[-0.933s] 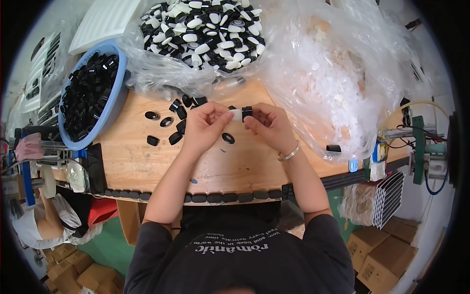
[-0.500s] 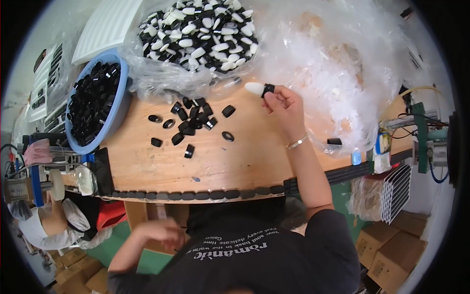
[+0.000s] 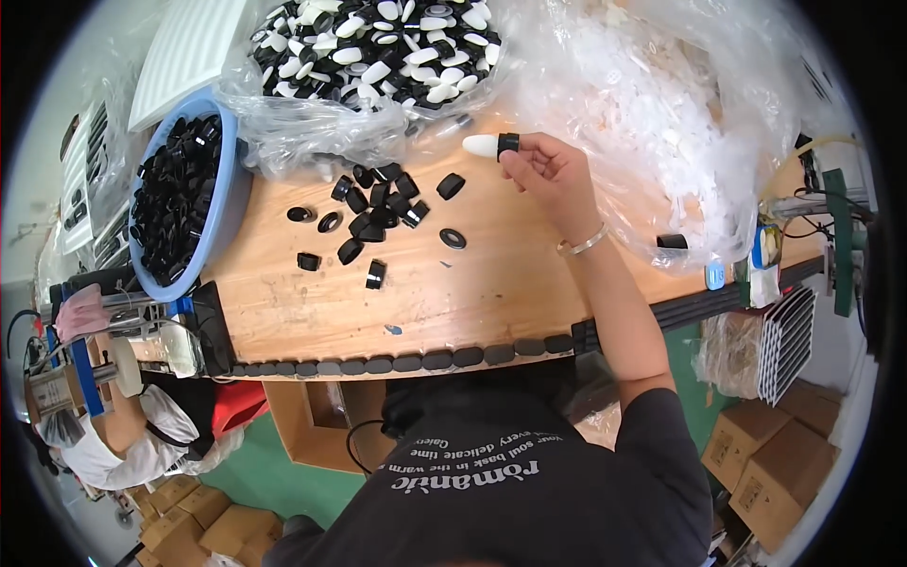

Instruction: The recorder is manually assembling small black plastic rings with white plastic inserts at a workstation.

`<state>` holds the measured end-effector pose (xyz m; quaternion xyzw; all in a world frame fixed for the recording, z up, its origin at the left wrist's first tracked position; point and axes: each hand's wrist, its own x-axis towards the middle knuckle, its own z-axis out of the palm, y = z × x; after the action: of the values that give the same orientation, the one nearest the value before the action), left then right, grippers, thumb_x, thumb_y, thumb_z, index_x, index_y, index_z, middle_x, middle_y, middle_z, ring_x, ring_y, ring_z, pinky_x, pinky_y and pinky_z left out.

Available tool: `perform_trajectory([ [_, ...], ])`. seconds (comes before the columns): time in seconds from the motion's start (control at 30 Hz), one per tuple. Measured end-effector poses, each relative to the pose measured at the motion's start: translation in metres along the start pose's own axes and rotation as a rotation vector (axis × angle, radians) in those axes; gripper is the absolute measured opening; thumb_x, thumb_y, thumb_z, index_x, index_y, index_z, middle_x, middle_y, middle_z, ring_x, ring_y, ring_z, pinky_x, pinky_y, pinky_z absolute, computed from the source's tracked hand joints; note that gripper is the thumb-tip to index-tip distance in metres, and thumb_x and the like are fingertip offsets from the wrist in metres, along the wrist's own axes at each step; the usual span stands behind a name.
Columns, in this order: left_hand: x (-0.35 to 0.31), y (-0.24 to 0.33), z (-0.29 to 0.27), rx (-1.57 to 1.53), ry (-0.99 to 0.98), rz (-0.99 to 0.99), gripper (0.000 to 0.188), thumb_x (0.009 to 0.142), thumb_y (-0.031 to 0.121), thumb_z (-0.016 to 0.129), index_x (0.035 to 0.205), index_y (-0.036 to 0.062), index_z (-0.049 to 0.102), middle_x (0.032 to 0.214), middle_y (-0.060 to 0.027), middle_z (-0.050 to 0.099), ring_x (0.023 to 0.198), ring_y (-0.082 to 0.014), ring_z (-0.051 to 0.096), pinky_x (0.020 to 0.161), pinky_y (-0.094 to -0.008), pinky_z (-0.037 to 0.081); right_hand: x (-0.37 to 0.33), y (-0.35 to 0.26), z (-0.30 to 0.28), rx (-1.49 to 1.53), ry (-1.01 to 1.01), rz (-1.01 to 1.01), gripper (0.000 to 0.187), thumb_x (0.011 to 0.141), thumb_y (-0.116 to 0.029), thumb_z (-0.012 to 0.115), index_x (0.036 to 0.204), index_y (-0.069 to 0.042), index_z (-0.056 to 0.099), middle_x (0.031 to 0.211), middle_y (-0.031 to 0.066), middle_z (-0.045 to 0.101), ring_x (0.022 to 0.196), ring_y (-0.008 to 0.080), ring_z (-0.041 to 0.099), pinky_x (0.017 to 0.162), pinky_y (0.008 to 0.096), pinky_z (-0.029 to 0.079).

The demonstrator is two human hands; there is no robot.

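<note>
My right hand (image 3: pixel 552 178) is raised over the far part of the wooden table (image 3: pixel 491 307). Pinched between its thumb and fingers is a white, rounded-tip piece with a black collar (image 3: pixel 482 146), its white end pointing left. To the left of that hand lies a loose group of black ring-shaped caps (image 3: pixel 383 215), some on their sides and some flat. Behind them, a clear plastic bag (image 3: pixel 307 142) holds a heap of white-tipped black pieces (image 3: pixel 378 71). My left hand is out of the picture; only part of the left sleeve shows at the lower edge.
A blue basin (image 3: pixel 230 194) full of black caps stands at the left. Clear plastic with white pieces (image 3: pixel 661 142) spreads at the far right, a single black cap (image 3: pixel 672 242) beside it. Dark pads (image 3: pixel 406 363) line the table's front edge. Another person (image 3: pixel 118 430) sits lower left.
My left hand has dropped out of view from below the table edge. My right hand keeps its pinch on the white-tipped piece. The whole view has shifted slightly.
</note>
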<state>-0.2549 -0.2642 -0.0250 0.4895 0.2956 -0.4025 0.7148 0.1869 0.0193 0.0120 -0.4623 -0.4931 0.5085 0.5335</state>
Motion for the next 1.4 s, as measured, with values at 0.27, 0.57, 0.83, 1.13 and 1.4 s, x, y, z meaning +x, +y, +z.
perform_trajectory([
  [0.27, -0.004, 0.005, -0.019, 0.187, 0.158, 0.08, 0.018, 0.078, 0.016, 0.052, 0.075, 0.0025, 0.062, 0.062, -0.009, 0.06, 0.055, -0.0206, 0.06, 0.05, -0.0314, 0.048, -0.002, 0.0, 0.002, -0.006, 0.015, -0.016, 0.019, 0.087, -0.007, 0.064, 0.103, 0.004, 0.062, 0.076, 0.0013, 0.062, 0.064, 0.0037, 0.053, 0.055, 0.0175, 0.042],
  [0.57, -0.019, 0.018, -0.014, 0.35, 0.362, 0.152, 0.017, 0.077, 0.016, 0.052, 0.076, 0.0024, 0.062, 0.062, -0.011, 0.06, 0.054, -0.0241, 0.06, 0.05, -0.033, 0.048, 0.018, -0.012, 0.003, -0.163, -0.127, -0.018, 0.02, 0.085, -0.016, 0.067, 0.095, 0.002, 0.065, 0.071, 0.0003, 0.061, 0.062, 0.0024, 0.052, 0.053, 0.0165, 0.039],
  [0.83, -0.052, 0.058, -0.024, 0.547, 0.445, 0.202, 0.016, 0.077, 0.016, 0.053, 0.078, 0.0024, 0.063, 0.062, -0.0128, 0.06, 0.054, -0.0273, 0.061, 0.051, -0.0345, 0.049, 0.141, -0.097, 0.043, -0.688, 0.034, -0.318, 0.035, 0.083, -0.033, 0.064, 0.095, -0.001, 0.068, 0.078, 0.0143, 0.069, 0.075, 0.0273, 0.068, 0.068, 0.0383, 0.052],
  [1.13, -0.127, 0.202, -0.083, 0.624, 1.033, 0.368, 0.011, 0.076, 0.011, 0.057, 0.078, 0.0015, 0.062, 0.064, -0.017, 0.058, 0.06, -0.0364, 0.06, 0.054, -0.0408, 0.048, 0.036, -0.079, -0.093, -0.367, 0.219, -0.26, 0.022, 0.088, -0.021, 0.063, 0.097, -0.001, 0.068, 0.083, 0.0052, 0.069, 0.059, 0.0052, 0.052, 0.054, 0.0185, 0.042],
  [1.4, 0.001, 0.27, -0.182, 1.215, 1.665, 0.342, 0.043, 0.073, 0.003, 0.06, 0.115, 0.0064, 0.054, 0.108, -0.0117, 0.055, 0.095, -0.0262, 0.055, 0.074, -0.0363, 0.05, 0.001, -0.044, -0.246, -1.209, 0.419, -0.176, 0.025, 0.074, -0.01, 0.069, 0.098, -0.002, 0.067, 0.08, 0.0123, 0.07, 0.065, 0.0204, 0.066, 0.064, 0.0303, 0.053],
])
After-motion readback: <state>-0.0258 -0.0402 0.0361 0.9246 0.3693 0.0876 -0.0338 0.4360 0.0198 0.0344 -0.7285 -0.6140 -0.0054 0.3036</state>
